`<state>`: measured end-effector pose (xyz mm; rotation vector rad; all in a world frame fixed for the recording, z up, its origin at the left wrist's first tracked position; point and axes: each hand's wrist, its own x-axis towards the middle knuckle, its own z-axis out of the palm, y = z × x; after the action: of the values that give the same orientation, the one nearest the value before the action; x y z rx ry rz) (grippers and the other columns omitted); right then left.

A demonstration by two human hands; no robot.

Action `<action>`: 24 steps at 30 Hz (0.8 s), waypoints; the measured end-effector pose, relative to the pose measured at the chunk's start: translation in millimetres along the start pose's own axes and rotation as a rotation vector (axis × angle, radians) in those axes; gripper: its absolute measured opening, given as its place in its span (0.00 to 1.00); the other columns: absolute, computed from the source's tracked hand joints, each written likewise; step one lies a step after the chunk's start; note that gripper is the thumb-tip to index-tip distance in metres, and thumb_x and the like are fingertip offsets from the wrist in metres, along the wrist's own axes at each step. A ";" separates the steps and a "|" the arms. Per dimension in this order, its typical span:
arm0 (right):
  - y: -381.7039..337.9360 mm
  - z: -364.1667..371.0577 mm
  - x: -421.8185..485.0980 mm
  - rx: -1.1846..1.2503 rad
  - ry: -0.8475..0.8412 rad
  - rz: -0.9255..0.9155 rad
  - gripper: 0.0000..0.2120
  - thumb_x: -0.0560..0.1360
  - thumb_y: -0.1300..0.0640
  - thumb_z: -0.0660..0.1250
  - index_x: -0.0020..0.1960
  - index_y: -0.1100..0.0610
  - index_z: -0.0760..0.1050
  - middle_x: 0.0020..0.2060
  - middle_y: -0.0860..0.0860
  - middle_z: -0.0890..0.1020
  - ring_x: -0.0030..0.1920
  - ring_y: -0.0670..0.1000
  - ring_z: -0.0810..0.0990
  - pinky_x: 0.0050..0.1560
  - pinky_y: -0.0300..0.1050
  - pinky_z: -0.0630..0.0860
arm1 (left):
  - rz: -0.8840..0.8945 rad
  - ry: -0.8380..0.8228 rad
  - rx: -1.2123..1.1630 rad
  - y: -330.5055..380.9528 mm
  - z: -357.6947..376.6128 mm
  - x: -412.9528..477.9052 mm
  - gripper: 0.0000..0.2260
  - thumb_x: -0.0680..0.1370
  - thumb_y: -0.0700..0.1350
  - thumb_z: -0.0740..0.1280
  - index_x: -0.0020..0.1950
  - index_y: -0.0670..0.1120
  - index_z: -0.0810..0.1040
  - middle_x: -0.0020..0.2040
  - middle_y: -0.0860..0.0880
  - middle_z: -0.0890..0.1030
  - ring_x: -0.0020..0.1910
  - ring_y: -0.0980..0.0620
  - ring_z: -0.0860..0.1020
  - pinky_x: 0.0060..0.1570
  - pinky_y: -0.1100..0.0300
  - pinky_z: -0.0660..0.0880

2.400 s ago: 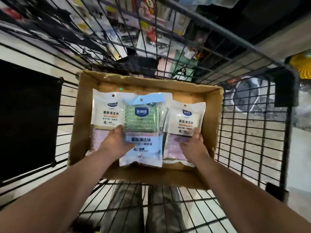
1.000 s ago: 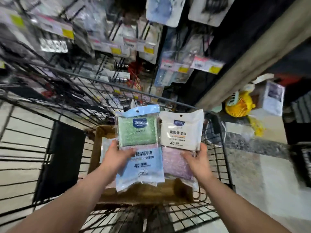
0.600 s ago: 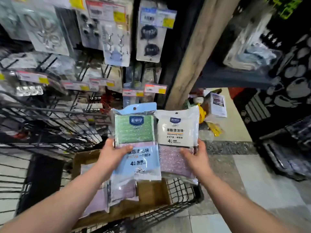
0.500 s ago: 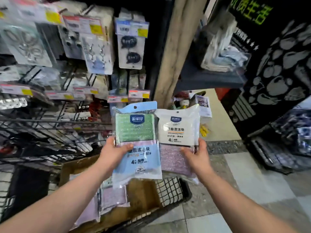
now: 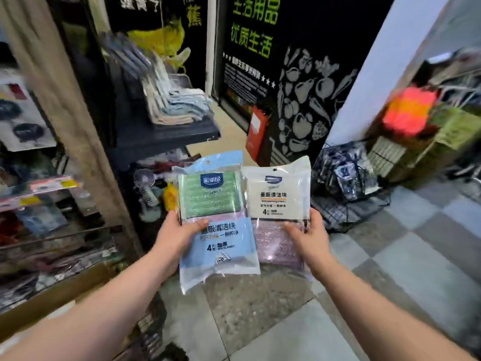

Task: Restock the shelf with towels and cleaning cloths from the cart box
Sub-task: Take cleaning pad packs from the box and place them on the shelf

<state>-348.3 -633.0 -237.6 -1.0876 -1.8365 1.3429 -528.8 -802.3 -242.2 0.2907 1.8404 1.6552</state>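
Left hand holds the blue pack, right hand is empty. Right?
No. The left hand does hold the blue pack, but the right hand is not empty: it grips the white pack, as the head view shows.

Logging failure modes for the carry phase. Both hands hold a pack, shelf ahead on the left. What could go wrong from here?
1. The left hand grips the blue pack and the right hand the white pack, each by one side edge; the slick plastic could slip or swing.
2. Both hands are full, so none is free to steady the leaning towels on the shelf; placing a pack might knock them off.
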 end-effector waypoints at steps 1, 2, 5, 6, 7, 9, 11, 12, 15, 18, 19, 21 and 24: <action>0.8 -21.2 4.5 -0.001 0.011 -0.002 0.19 0.73 0.65 0.68 0.58 0.52 0.64 0.43 0.40 0.75 0.42 0.37 0.73 0.46 0.37 0.73 | 0.019 -0.011 0.000 3.4 21.4 -2.0 0.14 0.68 0.39 0.76 0.49 0.47 0.77 0.50 0.41 0.83 0.51 0.40 0.82 0.57 0.40 0.76; 2.5 -40.9 10.0 -0.003 0.018 -0.003 0.19 0.74 0.66 0.67 0.58 0.52 0.64 0.44 0.41 0.75 0.43 0.38 0.73 0.47 0.38 0.73 | 0.033 -0.018 -0.003 6.3 40.7 -2.6 0.12 0.69 0.37 0.75 0.47 0.48 0.77 0.50 0.41 0.83 0.51 0.40 0.81 0.57 0.41 0.76; 10.0 -85.2 26.7 -0.010 0.067 0.010 0.20 0.73 0.64 0.68 0.59 0.51 0.64 0.47 0.45 0.76 0.45 0.43 0.75 0.46 0.39 0.72 | 0.045 -0.056 -0.025 11.9 85.8 1.7 0.13 0.72 0.36 0.72 0.54 0.45 0.76 0.54 0.39 0.82 0.53 0.40 0.81 0.57 0.41 0.76; 13.1 -97.0 33.6 -0.008 0.090 0.017 0.21 0.73 0.64 0.68 0.60 0.51 0.64 0.48 0.47 0.77 0.47 0.46 0.76 0.46 0.40 0.72 | 0.040 -0.074 -0.031 13.4 97.3 6.3 0.16 0.72 0.36 0.72 0.58 0.43 0.74 0.55 0.39 0.82 0.53 0.39 0.81 0.57 0.41 0.76; 15.0 -107.3 40.5 -0.002 0.109 0.019 0.21 0.73 0.64 0.69 0.61 0.51 0.65 0.50 0.49 0.77 0.49 0.48 0.76 0.47 0.41 0.72 | 0.038 -0.096 -0.030 16.3 108.1 10.8 0.20 0.71 0.38 0.73 0.61 0.42 0.73 0.56 0.39 0.81 0.53 0.38 0.80 0.57 0.40 0.76; 17.7 -122.4 55.8 0.016 0.128 0.028 0.22 0.73 0.63 0.69 0.64 0.53 0.65 0.51 0.50 0.78 0.50 0.50 0.76 0.46 0.42 0.72 | 0.025 -0.134 0.017 20.8 124.6 22.5 0.29 0.68 0.44 0.77 0.65 0.43 0.69 0.58 0.40 0.80 0.54 0.38 0.80 0.58 0.39 0.75; 17.9 -134.1 73.7 0.032 0.138 0.041 0.23 0.73 0.62 0.69 0.64 0.52 0.65 0.49 0.47 0.78 0.49 0.49 0.76 0.49 0.44 0.72 | 0.043 -0.164 0.064 27.1 141.0 37.6 0.38 0.64 0.51 0.78 0.69 0.45 0.66 0.62 0.41 0.78 0.56 0.39 0.79 0.59 0.38 0.74; 17.5 -138.9 84.2 0.035 0.144 0.049 0.23 0.73 0.61 0.69 0.64 0.51 0.65 0.48 0.46 0.77 0.50 0.49 0.76 0.50 0.45 0.73 | 0.066 -0.188 0.062 31.3 149.3 47.1 0.43 0.60 0.55 0.79 0.71 0.46 0.64 0.64 0.41 0.77 0.57 0.40 0.79 0.60 0.38 0.74; 13.7 -150.3 120.1 0.023 0.165 0.043 0.24 0.73 0.61 0.69 0.66 0.52 0.65 0.52 0.49 0.78 0.53 0.51 0.77 0.55 0.49 0.74 | 0.114 -0.251 0.064 53.5 180.3 71.9 0.51 0.58 0.60 0.79 0.74 0.47 0.59 0.69 0.41 0.72 0.62 0.40 0.76 0.64 0.42 0.70; 8.6 -159.8 167.0 0.009 0.192 0.024 0.24 0.73 0.61 0.69 0.66 0.53 0.66 0.54 0.51 0.79 0.54 0.53 0.78 0.56 0.51 0.75 | 0.137 -0.242 0.061 66.3 210.0 114.5 0.36 0.72 0.45 0.73 0.75 0.42 0.58 0.69 0.41 0.71 0.60 0.43 0.75 0.58 0.52 0.74; 6.2 -162.4 186.0 0.014 0.202 0.019 0.23 0.73 0.61 0.69 0.65 0.53 0.66 0.55 0.52 0.79 0.54 0.53 0.78 0.57 0.52 0.76 | 0.143 -0.238 0.061 71.9 219.0 133.6 0.32 0.73 0.42 0.72 0.72 0.41 0.61 0.65 0.41 0.74 0.54 0.45 0.78 0.50 0.56 0.76; -0.6 -165.9 224.3 0.020 0.207 0.010 0.22 0.73 0.60 0.69 0.64 0.52 0.66 0.55 0.51 0.79 0.53 0.53 0.78 0.57 0.54 0.76 | 0.147 -0.249 0.047 86.2 235.1 168.8 0.25 0.73 0.39 0.71 0.67 0.41 0.65 0.58 0.41 0.79 0.45 0.50 0.81 0.35 0.63 0.76; -14.9 -163.0 276.9 0.023 0.200 0.011 0.24 0.74 0.61 0.69 0.66 0.54 0.65 0.54 0.50 0.77 0.52 0.53 0.78 0.54 0.53 0.77 | 0.159 -0.274 0.022 116.4 256.1 212.0 0.20 0.74 0.37 0.70 0.62 0.44 0.65 0.49 0.44 0.80 0.39 0.52 0.80 0.25 0.70 0.75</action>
<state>-347.2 -317.9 -172.8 -1.1770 -1.6675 1.2113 -571.2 -455.5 -197.6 0.6542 1.6655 1.6089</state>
